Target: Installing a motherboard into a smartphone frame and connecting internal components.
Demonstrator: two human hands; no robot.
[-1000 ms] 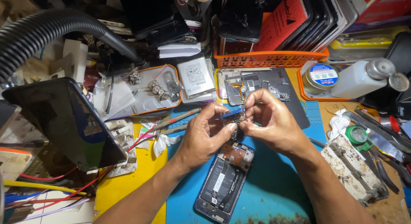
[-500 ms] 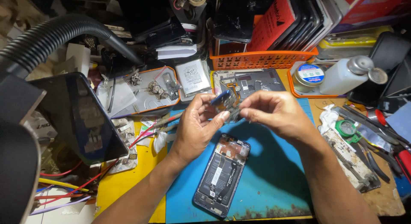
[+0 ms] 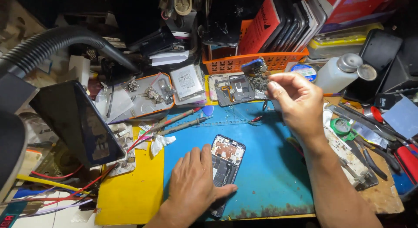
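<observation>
Over the back edge of the blue mat (image 3: 270, 175), head view: right hand (image 3: 298, 101) raised, thumb and fingertips (image 3: 275, 86) pinched together on a small circuit board (image 3: 255, 75), held up near the orange basket (image 3: 257, 62). Board tilted, gripped by one edge only.

Near the front edge of the mat: left hand (image 3: 191, 184) laid flat, fingers spread and clamped on nothing, palm beside and thumb touching the lower end of an opened phone (image 3: 225, 165). Phone face-down, back cover off, insides showing, lying aslant on the mat.

Behind the phone, toward the back of the mat: two probes (image 3: 178, 123) lying crosswise, a grey phone frame (image 3: 233, 88) flat near the basket. Orange-rimmed tray (image 3: 143, 97) with screws and small parts at the back left. White bottle (image 3: 337, 73) at the back right; pliers and cutters (image 3: 370, 154) along the right edge. Black hose (image 3: 52, 47) arching in from the left, over a dark tilted panel (image 3: 82, 119).

Risks, as judged: thin edge grip on the board, so a slip likely to drop it onto the mat or into the clutter. Bare fingers on contacts, so possible smudging or static harm. Left thumb resting on the open phone, so a shove could shift it or strain its exposed parts.
</observation>
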